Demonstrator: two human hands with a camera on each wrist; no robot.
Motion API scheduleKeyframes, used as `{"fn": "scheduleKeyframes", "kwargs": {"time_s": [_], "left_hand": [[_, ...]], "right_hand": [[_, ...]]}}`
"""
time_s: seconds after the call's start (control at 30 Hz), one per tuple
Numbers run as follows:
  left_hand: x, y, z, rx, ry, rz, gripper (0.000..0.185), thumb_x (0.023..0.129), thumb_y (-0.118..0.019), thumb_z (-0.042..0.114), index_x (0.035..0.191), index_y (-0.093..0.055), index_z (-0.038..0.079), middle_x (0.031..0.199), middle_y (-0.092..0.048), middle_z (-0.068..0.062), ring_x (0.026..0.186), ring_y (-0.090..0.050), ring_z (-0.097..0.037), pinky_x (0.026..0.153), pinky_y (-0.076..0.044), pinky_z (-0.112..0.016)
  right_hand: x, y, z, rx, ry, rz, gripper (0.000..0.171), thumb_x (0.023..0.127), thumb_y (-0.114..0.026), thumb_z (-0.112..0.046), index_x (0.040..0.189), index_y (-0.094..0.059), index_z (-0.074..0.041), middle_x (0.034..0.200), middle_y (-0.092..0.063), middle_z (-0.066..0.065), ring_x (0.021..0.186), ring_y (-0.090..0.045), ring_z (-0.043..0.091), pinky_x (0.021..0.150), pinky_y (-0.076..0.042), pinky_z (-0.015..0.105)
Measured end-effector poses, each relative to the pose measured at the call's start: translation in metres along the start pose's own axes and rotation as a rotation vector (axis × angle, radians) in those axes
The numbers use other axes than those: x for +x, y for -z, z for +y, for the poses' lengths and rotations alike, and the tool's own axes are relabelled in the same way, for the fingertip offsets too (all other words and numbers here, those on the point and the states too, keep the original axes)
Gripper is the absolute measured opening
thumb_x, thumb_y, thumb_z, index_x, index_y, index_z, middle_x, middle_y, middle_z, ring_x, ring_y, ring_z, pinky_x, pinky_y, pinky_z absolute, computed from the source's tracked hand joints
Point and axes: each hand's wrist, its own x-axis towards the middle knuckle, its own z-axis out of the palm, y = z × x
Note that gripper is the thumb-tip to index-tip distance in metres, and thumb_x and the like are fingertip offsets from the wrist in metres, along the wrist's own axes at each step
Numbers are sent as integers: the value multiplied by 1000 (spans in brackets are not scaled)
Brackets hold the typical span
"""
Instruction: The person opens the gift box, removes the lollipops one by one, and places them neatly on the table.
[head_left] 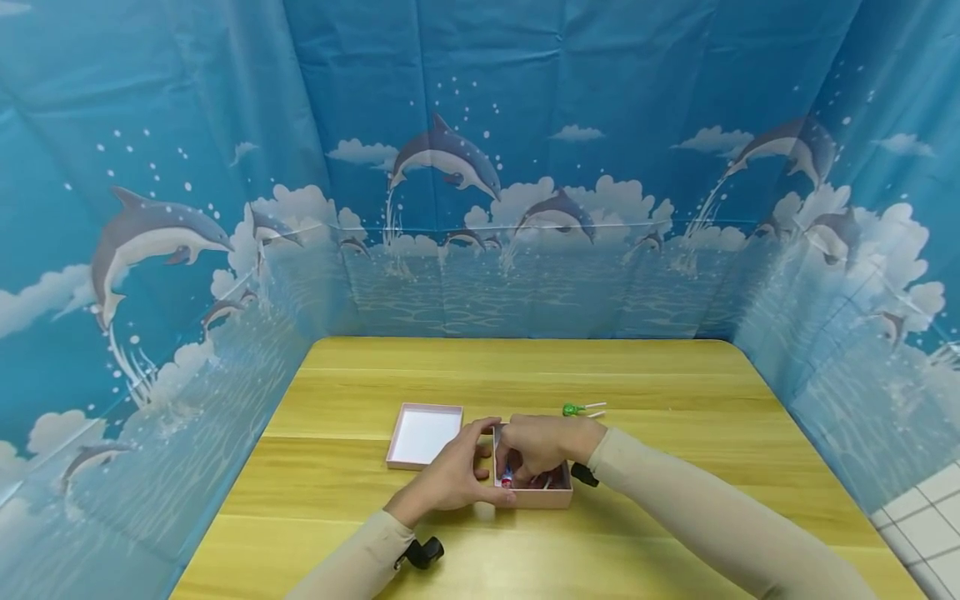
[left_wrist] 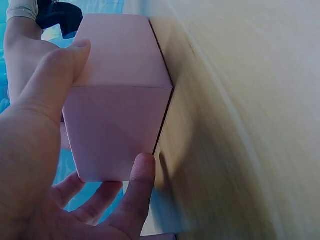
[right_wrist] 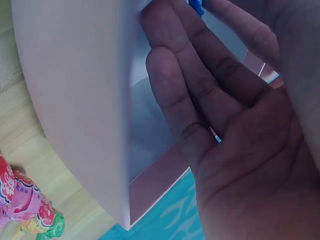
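Left hand [head_left: 450, 482]: nearest the person, thumb and fingers [left_wrist: 141, 172] gripping the left end wall of the pink box [head_left: 534, 497], steadying it on the surface [head_left: 675, 533].
Right hand [head_left: 542, 446]: reaching down into the box from above, fingers [right_wrist: 172, 95] loosely extended inside; any hold on the wrapped sweets [head_left: 507, 479] below cannot be told.
Lid [head_left: 424, 435]: just left, open side up.
Green lollipop [head_left: 576, 409]: beyond the box, stick pointing right.

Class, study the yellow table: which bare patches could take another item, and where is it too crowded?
Free: the far table strip by the dolphin backdrop, and both side margins. Crowded: the centre, where the left hand grips the pink box, the right hand reaches inside, flanked by the lid and green lollipop.
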Motion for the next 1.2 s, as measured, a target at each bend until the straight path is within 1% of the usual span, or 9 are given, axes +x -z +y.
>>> {"fn": "scheduleKeyframes", "kwargs": {"time_s": [0.27, 0.43, 0.57, 0.7, 0.77, 0.87, 1.0, 1.13, 1.2], "left_hand": [[-1, 1, 0, 3, 9, 7, 120, 90, -104, 45, 183, -32, 23, 185, -41, -11, 151, -65, -31, 116, -63, -49], [0, 2, 0, 5, 2, 3, 120, 90, -104, 44, 183, -32, 22, 185, -41, -11, 151, -65, -30, 113, -65, -46], [0, 1, -1, -26, 2, -9, 119, 90, -105, 42, 183, -32, 21, 185, -41, -11, 146, -67, -27, 110, -66, -43], [-1, -3, -3, -47, 6, -15, 119, 90, -105, 42, 182, -33, 20, 183, -42, -11, 138, -68, -23, 106, -66, -39], [-2, -4, -3, -38, 7, -15, 118, 90, -105, 45, 182, -34, 22, 183, -43, -10, 136, -67, -22, 103, -65, -35], [-1, -3, -4, -21, 8, -11, 118, 90, -104, 48, 181, -34, 25, 182, -44, -8, 129, -67, -22, 99, -63, -30], [1, -1, -4, -7, -1, -5, 118, 90, -104, 48, 182, -33, 26, 182, -43, -8, 127, -68, -22, 98, -62, -30], [2, -1, -4, -8, -13, -7, 117, 91, -103, 46, 182, -33, 25, 183, -42, -10, 137, -67, -22, 101, -64, -31], [1, -1, -5, -5, -17, -8, 117, 91, -103, 45, 182, -33, 24, 183, -42, -11, 136, -67, -24, 100, -63, -31]], "right_hand": [[-1, 4, -2, -24, -1, 22, 12, 102, -93, -13, 103, -90, -24, 91, -80, -15, 79, -67, -7, 76, -59, 15], [-4, 8, -5, -49, 4, 59, 8, 102, -94, -16, 105, -90, -22, 91, -80, -15, 77, -66, -6, 75, -58, 17], [-8, 7, -4, -50, 32, 101, 8, 102, -94, -16, 105, -89, -22, 90, -78, -16, 75, -64, -6, 73, -57, 17], [-12, 3, -2, -36, 74, 144, 11, 102, -94, -16, 101, -86, -23, 84, -72, -16, 70, -57, -6, 66, -51, 16], [-14, 2, -3, -35, 85, 162, 12, 102, -93, -17, 100, -85, -24, 85, -71, -14, 70, -54, -5, 65, -49, 16], [-17, 2, -4, -56, 84, 192, 10, 103, -93, -20, 102, -85, -27, 92, -73, -7, 77, -53, -1, 68, -47, 17], [-23, 4, -5, -65, 70, 236, 6, 104, -92, -23, 108, -89, -26, 105, -74, 4, 89, -61, 12, 76, -49, 20], [-28, 3, -5, -55, 60, 274, 9, 104, -92, -25, 113, -90, -24, 110, -72, 4, 95, -68, 22, 80, -54, 21], [-30, 1, -5, -52, 55, 291, 10, 104, -92, -25, 114, -90, -23, 111, -70, 3, 96, -69, 23, 80, -55, 20]]}}
